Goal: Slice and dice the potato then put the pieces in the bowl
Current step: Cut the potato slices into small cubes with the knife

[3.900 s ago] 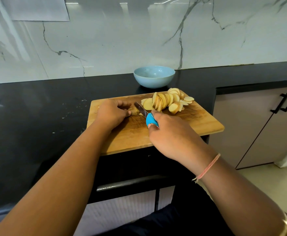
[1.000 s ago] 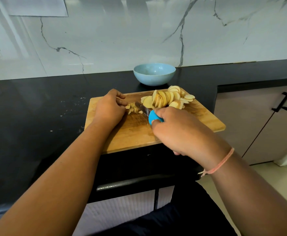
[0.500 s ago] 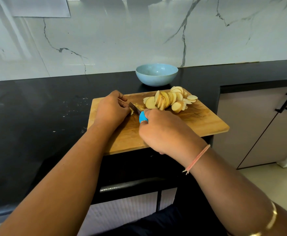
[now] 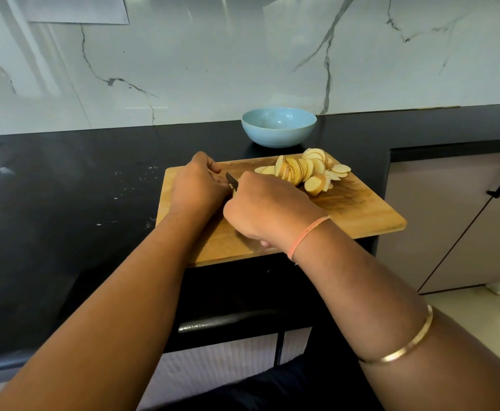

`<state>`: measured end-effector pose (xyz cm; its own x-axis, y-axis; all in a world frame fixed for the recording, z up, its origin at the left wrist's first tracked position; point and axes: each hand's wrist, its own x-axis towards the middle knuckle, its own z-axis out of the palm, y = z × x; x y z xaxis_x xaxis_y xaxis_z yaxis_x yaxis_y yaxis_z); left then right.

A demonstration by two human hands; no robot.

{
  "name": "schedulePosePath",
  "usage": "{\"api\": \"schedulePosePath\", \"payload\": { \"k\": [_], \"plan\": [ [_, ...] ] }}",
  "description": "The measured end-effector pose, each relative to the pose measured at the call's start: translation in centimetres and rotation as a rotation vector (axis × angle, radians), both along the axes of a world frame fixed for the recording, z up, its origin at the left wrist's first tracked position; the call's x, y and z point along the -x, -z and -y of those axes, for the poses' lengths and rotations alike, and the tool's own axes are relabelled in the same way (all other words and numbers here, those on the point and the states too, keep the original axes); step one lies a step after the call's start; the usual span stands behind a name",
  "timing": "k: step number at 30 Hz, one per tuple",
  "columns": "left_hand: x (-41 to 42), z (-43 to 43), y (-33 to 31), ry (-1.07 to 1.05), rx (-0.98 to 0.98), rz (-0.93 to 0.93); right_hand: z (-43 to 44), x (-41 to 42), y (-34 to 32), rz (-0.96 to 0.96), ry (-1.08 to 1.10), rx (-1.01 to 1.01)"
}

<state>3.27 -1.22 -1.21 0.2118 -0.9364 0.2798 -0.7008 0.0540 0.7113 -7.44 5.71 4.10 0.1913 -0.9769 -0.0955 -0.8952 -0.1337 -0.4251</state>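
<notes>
The black stone counter (image 4: 65, 188) carries a pale wooden cutting board (image 4: 361, 215) at its near edge. Nearest, the right hand (image 4: 266, 209) is wrapped round a small dark-bladed knife (image 4: 231, 180). The left hand (image 4: 195, 185) curls beside the blade, and I cannot tell whether it pins a piece. Beyond lie fanned potato slices (image 4: 302, 172). Dicing looks to be the step in hand, so the next move is to feed slices under the blade with fingertips tucked. The light blue bowl (image 4: 278, 127) behind shows no pieces.

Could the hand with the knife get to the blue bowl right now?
Probably yes. The right hand grips the knife, but the bowl sits just behind the cutting board, with only low potato slices between.
</notes>
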Motion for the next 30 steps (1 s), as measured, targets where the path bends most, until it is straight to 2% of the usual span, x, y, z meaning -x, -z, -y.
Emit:
{"api": "schedulePosePath", "payload": {
  "k": [9,15,20,23,27,30],
  "plan": [
    [0.1,0.0,0.2,-0.019,-0.011,0.030,-3.1,3.3,1.0,0.028,-0.016,-0.019],
    [-0.2,0.2,-0.1,0.050,-0.049,0.044,-3.1,5.0,2.3,0.083,0.047,0.120],
    [-0.5,0.0,-0.9,0.162,-0.184,-0.030,-2.9,5.3,2.8,-0.002,0.074,0.135],
    [-0.5,-0.3,-1.1,0.255,-0.259,0.000,-2.8,4.9,2.8,0.027,0.042,0.101],
    [-0.7,-0.2,-0.9,0.191,-0.211,0.006,-2.5,5.0,2.9,0.088,0.051,0.120],
    [-0.7,-0.1,-0.8,0.160,-0.185,-0.007,-2.1,5.3,3.1,0.065,0.073,0.136]
  ]
}}
